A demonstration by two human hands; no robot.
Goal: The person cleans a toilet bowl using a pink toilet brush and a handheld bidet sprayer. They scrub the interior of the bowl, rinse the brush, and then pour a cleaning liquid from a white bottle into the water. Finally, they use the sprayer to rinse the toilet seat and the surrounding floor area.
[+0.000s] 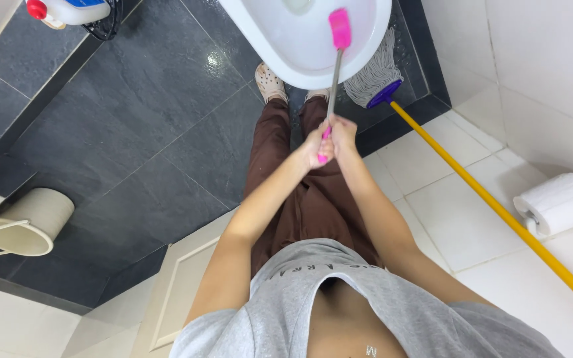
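— Both hands first: where are they?

— Left hand (314, 147) and right hand (343, 132) are pressed together, fingers wrapped shut around the pink grip of one brush (335, 73).

— Which way does the brush point?

— Its long axis runs away from the body, nearly straight up the view. The pink head lies inside the white bowl (300, 46), well beyond the hands; the grip end pokes out just below them.

— Anything else around?

— One mop (379, 76) with a yellow handle leans at the right, its strings on the dark floor (134, 119) beside the bowl. One paper roll (562, 199) hangs on the right wall, one bin (28, 222) stands at the left, one bottle (67, 10) is at the top left.
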